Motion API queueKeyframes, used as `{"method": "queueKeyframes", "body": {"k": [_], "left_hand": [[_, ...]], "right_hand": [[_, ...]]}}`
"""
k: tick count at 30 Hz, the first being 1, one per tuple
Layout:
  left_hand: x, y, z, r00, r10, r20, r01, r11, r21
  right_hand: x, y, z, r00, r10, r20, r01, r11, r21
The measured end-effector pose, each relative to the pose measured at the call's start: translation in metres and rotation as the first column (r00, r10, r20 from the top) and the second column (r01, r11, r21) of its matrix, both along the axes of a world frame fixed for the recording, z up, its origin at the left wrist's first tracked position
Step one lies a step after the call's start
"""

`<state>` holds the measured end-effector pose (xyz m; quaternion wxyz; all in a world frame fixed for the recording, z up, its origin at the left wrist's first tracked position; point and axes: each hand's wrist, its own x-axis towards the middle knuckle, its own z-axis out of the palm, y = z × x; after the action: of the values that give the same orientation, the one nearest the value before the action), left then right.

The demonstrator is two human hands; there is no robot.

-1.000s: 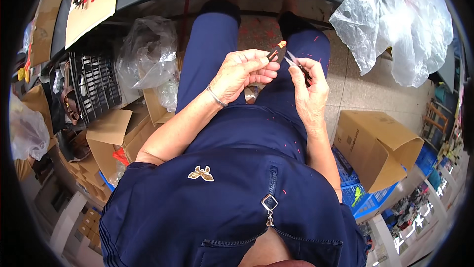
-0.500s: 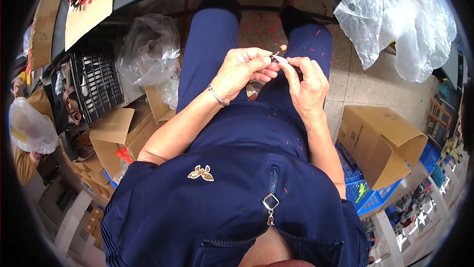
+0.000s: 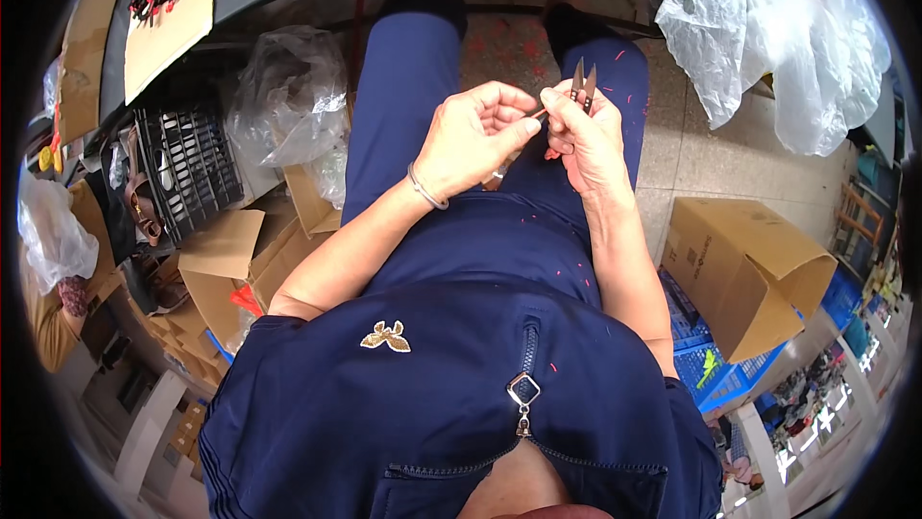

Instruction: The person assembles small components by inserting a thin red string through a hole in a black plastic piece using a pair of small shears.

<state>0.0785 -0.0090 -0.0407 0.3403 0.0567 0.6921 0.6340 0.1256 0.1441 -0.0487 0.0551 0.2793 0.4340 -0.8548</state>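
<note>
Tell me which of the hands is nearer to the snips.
The right. The right hand holds the snips, blades pointing up and away from the body. The left hand is to their left, not touching them.

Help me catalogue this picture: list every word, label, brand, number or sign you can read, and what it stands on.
None can be read.
Cardboard box at right: printed marks, too small and blurred to read.
Snips in the right hand: any marks too small to read.
</note>
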Motion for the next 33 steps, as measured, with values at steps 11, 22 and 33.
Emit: {"method": "queueKeyframes", "body": {"k": [11,22,33], "left_hand": [[-0.003,-0.002,-0.006,0.576,-0.215,-0.788,0.042,0.971,-0.234],[-0.011,-0.008,-0.002,0.864,0.107,0.492,-0.237,0.949,0.210],[-0.011,-0.007,0.001,0.882,0.045,0.469,-0.183,0.950,0.252]], "right_hand": [[0.001,-0.005,0.008,0.999,-0.025,0.027,0.020,0.988,0.153],[0.017,0.004,0.011,0.995,-0.025,-0.100,0.090,0.692,0.716],[0.019,-0.002,0.009,0.984,0.169,-0.053,0.016,0.214,0.977]]}}
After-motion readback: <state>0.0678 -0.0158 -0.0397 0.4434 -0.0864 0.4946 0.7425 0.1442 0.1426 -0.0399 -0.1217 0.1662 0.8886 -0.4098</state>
